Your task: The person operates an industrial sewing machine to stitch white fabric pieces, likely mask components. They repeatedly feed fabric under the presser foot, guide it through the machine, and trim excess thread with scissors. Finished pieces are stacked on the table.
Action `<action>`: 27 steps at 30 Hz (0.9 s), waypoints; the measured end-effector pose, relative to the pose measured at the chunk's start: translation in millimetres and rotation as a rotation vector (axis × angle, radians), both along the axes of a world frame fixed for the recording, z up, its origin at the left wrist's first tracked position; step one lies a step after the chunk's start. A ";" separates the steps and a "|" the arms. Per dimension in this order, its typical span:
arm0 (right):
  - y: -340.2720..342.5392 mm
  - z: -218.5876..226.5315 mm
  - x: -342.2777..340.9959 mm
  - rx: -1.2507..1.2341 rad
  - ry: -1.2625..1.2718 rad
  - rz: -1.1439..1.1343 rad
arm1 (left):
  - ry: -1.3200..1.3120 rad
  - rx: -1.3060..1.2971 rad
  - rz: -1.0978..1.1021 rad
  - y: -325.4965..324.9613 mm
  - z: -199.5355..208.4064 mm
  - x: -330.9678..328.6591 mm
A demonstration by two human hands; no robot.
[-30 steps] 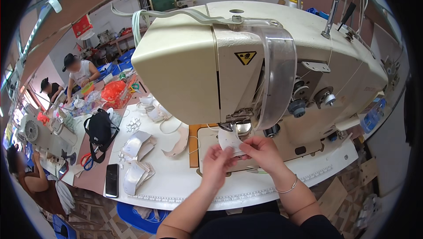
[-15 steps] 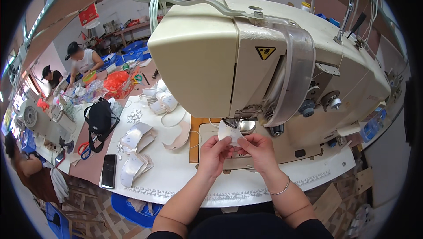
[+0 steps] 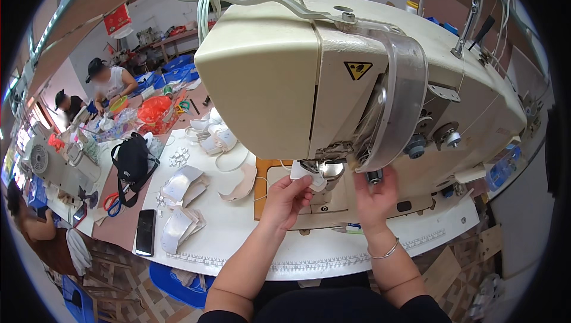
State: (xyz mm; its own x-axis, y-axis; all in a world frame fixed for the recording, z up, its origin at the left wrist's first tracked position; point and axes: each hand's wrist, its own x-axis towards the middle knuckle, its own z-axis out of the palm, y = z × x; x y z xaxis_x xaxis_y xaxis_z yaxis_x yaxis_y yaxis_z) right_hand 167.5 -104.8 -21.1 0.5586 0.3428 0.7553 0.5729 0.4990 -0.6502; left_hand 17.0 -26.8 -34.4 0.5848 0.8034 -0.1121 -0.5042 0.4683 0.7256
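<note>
- Two hands work under the head of the cream sewing machine [image 3: 357, 85], seen from the head camera.
- Left hand [image 3: 285, 201] pinches a small white piece [image 3: 302, 171] between thumb and fingertips, holding it at the presser foot [image 3: 330, 169], just above the machine bed [image 3: 333, 201].
- Right hand [image 3: 375, 195] is raised beside the foot, fingers curled up near a dark knob [image 3: 375, 176]; whether it grips the knob or only touches it, I cannot tell.
- To do this well, I judge the piece should lie flat and square under the foot, fingertips kept to the side of the needle path.
- Further white pieces [image 3: 178, 183] lie in stacks on the table [image 3: 238, 245] to the left, with a phone [image 3: 146, 232] and a black bag [image 3: 132, 159] beyond them.
- Other people sit at a far bench, well apart.
</note>
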 end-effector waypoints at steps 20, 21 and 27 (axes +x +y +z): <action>10.5 -16.9 20.5 -0.249 0.109 0.137 | 0.062 -0.035 -0.075 10.9 8.3 -4.7; 9.4 -12.2 14.5 -0.219 0.038 0.054 | 0.100 0.013 -0.049 7.8 8.0 -3.7; 6.3 -10.5 -0.2 -0.124 -0.670 -0.129 | 0.115 0.138 0.106 -6.0 9.2 1.6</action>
